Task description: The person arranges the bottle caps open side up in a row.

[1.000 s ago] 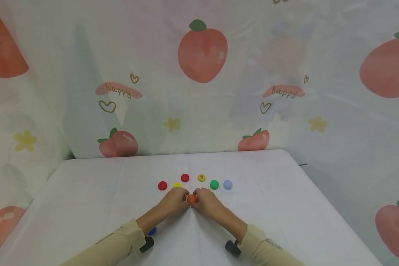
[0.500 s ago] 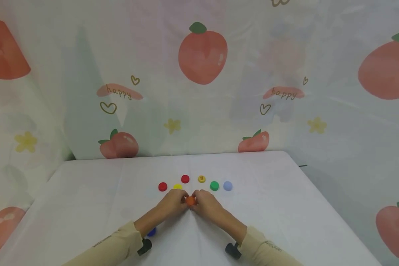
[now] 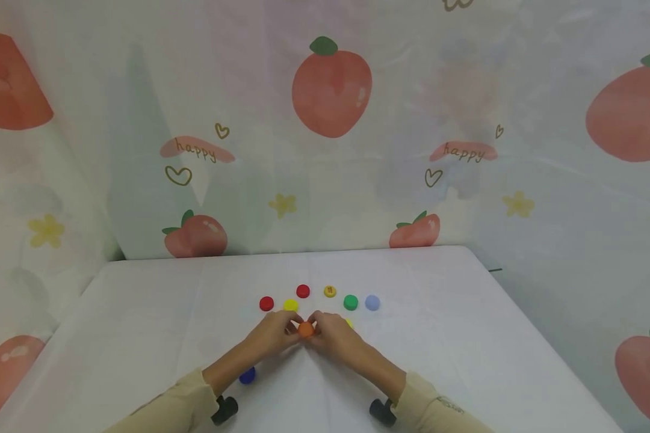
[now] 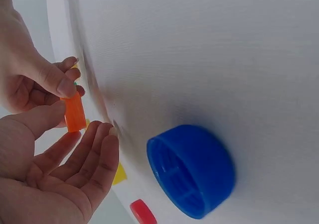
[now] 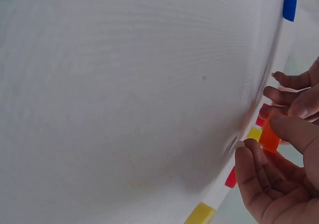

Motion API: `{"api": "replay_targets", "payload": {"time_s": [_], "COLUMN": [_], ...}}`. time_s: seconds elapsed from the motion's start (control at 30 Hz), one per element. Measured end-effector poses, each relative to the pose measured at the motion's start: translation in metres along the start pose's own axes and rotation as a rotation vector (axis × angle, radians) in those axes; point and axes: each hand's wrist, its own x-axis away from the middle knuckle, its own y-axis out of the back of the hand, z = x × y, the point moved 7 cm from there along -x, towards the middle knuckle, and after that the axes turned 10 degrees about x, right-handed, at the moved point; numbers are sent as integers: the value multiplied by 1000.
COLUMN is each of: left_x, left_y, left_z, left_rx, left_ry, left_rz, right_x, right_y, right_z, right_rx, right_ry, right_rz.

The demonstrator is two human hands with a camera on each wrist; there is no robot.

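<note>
Two red caps (image 3: 266, 304) (image 3: 303, 291), three yellow caps (image 3: 290, 305) (image 3: 330, 291) (image 3: 349, 323) (of which one is seen only partly), one green cap (image 3: 350, 302), one light blue cap (image 3: 372, 302), one dark blue cap (image 4: 199, 164) and one orange cap (image 3: 306, 329) are counted, so nine are found altogether. Two hands (image 3: 273, 332) (image 3: 334, 334), two sleeves (image 3: 179, 400) (image 3: 436, 406) and two black devices (image 3: 225, 410) (image 3: 383, 412) are also counted, together with one table (image 3: 493, 361).

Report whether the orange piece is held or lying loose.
Held: the left hand and the right hand both pinch the orange piece, as the head and wrist views show.
</note>
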Motion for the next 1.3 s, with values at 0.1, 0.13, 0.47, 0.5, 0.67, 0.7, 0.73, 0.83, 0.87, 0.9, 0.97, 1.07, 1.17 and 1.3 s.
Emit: {"api": "replay_targets", "payload": {"time_s": [0.1, 0.13, 0.47, 0.5, 0.67, 0.7, 0.73, 0.83, 0.87, 0.9, 0.97, 1.07, 1.17, 1.3], "left_x": [4, 5, 14, 15, 19, 20, 21, 25, 27, 28, 31, 34, 36, 38], "left_y": [3, 4, 9, 10, 12, 13, 14, 16, 17, 18, 19, 21, 22, 22], "left_z": [1, 1, 2, 3, 4, 3, 3, 1, 0, -1, -2, -4, -3, -2], "left_rx": [16, 20, 45, 51, 79, 86, 90, 112, 121, 128, 137, 131, 127, 129], "left_ry": [-10, -10, 10, 14, 24, 22, 18, 4, -5, -12, -24, -46, -55, -56], "left_rz": [-11, -16, -39, -37, -28, -25, -23, -12, -8, -2, 11, 24, 29, 21], "right_x": [1, 1, 2, 2, 4, 4, 4, 6, 6, 7, 7, 6, 6, 7], "right_y": [0, 0, -1, -1, -2, -2, -2, -3, -3, -4, -6, -10, -14, -17], "right_z": [3, 4, 12, 13, 16, 16, 17, 18, 18, 18, 17, 13, 10, 9], "right_rx": [-14, -17, -85, -90, -105, -108, -112, -131, -146, -167, -225, -337, -435, -540], "right_ry": [18, 23, 74, 74, 93, 98, 106, 131, 140, 147, 152, 143, 126, 96], "right_rz": [10, 13, 53, 57, 65, 67, 68, 71, 74, 81, 101, 147, 194, 270]}}
